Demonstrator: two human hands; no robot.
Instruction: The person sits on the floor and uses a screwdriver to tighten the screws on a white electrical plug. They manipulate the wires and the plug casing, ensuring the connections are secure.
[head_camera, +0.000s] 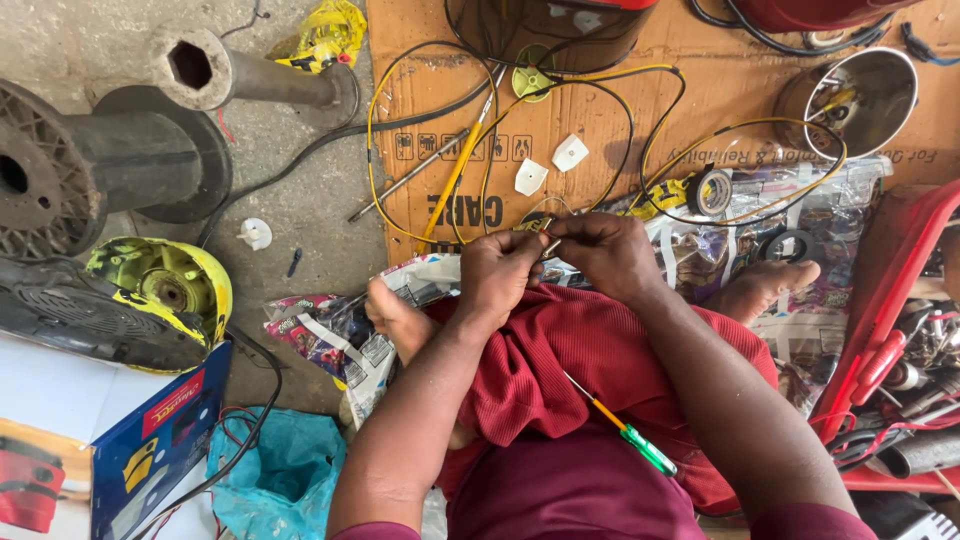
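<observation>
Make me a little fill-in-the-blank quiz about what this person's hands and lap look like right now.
1. Both hands, left hand and right hand, meet over the cloth coloured ____.
2. The screwdriver in the lap has a handle coloured ____.
3. The thin wires looping over the cardboard are black and ____.

Missing words: red; green; yellow

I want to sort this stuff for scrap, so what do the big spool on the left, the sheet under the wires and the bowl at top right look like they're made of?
The spool looks like dull grey moulded plastic, with webbed ribs on its flange, though cast metal is possible. The sheet is brown cardboard, matte with printed marks. The bowl seems polished metal, given its mirror-like shine.
</observation>
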